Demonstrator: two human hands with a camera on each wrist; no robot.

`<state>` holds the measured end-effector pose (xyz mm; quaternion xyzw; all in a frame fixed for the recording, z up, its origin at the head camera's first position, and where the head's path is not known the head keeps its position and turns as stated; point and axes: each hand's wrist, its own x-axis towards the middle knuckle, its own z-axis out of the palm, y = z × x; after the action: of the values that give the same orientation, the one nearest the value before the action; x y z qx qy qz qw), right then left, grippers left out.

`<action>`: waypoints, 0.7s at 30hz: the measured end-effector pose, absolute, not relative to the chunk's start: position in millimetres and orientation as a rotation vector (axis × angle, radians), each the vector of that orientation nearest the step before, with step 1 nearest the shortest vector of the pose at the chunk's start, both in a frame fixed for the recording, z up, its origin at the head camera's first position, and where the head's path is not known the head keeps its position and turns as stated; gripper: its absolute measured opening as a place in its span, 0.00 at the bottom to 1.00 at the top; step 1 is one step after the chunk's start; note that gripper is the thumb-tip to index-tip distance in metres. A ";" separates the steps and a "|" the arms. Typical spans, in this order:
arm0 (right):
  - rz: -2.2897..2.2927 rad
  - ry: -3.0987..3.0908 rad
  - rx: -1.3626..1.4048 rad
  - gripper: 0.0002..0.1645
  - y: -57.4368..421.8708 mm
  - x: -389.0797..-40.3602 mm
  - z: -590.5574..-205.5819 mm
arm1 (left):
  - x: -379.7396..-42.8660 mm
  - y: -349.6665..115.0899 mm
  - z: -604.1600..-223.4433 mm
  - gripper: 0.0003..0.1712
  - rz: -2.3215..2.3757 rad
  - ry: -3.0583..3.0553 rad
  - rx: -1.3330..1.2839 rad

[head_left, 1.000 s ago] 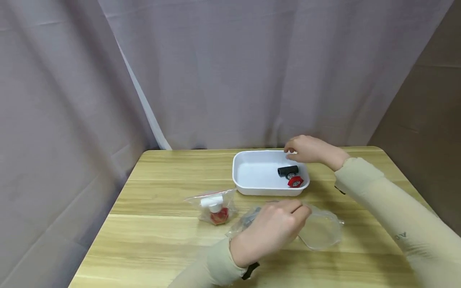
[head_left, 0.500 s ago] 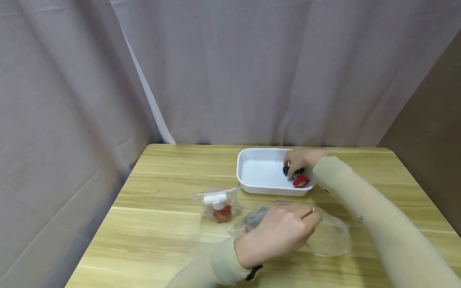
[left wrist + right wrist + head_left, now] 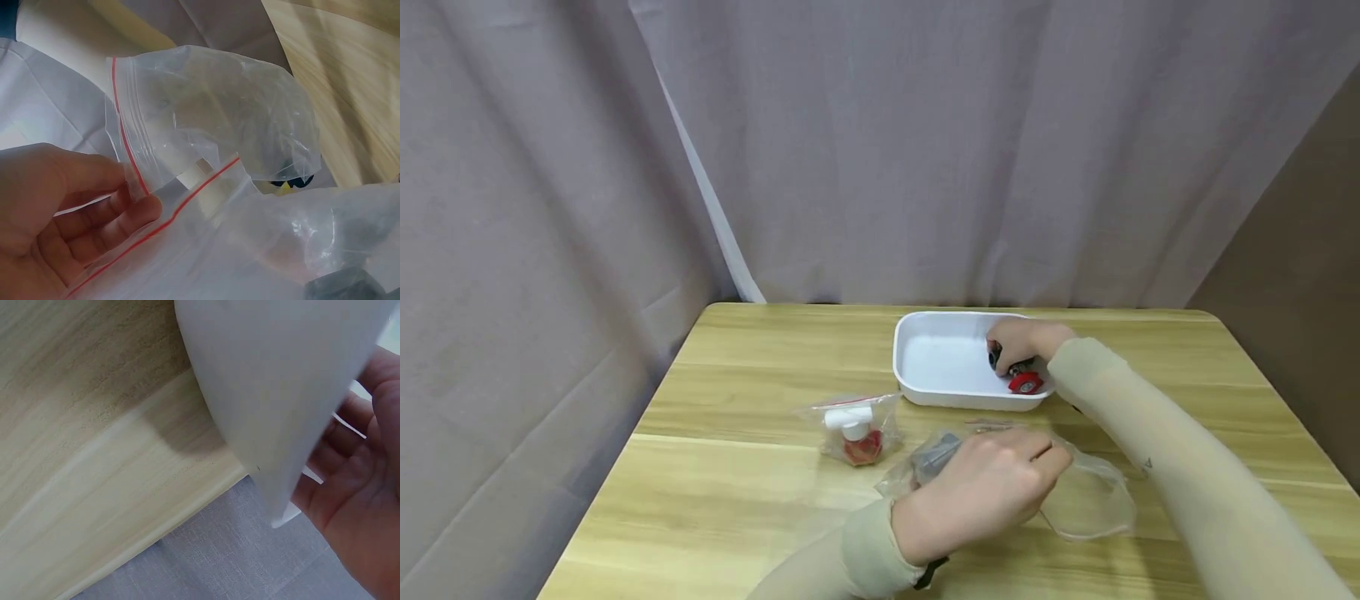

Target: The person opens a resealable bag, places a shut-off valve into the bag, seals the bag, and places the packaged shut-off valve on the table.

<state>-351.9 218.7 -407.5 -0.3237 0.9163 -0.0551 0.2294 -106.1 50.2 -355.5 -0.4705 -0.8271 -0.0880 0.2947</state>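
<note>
In the head view my right hand (image 3: pixel 1018 340) reaches inside the white tray (image 3: pixel 955 400), its fingers curled round a black T-shaped pipe fitting with a red nut-like end (image 3: pixel 1026 382). The tray wall hides those fingertips in the right wrist view. My left hand (image 3: pixel 981 487) is over the table. Its thumb and fingers pinch a clear zip bag (image 3: pixel 219 119) with a red seal line, which shows no contents. A second zip bag (image 3: pixel 275 244) with a grey piece (image 3: pixel 344 287) inside passes against the same hand; that grey piece also shows beside the hand in the head view.
Left of my left hand, another zip bag (image 3: pixel 887 425) holds a white T-shaped fitting (image 3: pixel 848 417) with a red end. The wooden table (image 3: pixel 722 492) ends at a grey curtain (image 3: pixel 880 167) behind the tray.
My right hand has come down from above the tray's far rim into the tray and closed round the black fitting. The left hand keeps its pinch on the bag. The head view has shifted slightly.
</note>
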 end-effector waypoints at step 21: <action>0.075 3.008 -1.050 0.33 206.3 -341.0 -404.6 | -112.7 47.7 -365.2 0.06 -0.241 -2.186 -1.267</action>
<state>-341.0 206.3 -404.6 -0.3294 0.9436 0.0234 -0.0226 -112.7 47.7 -365.2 -0.4766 -0.8223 -0.0906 0.2973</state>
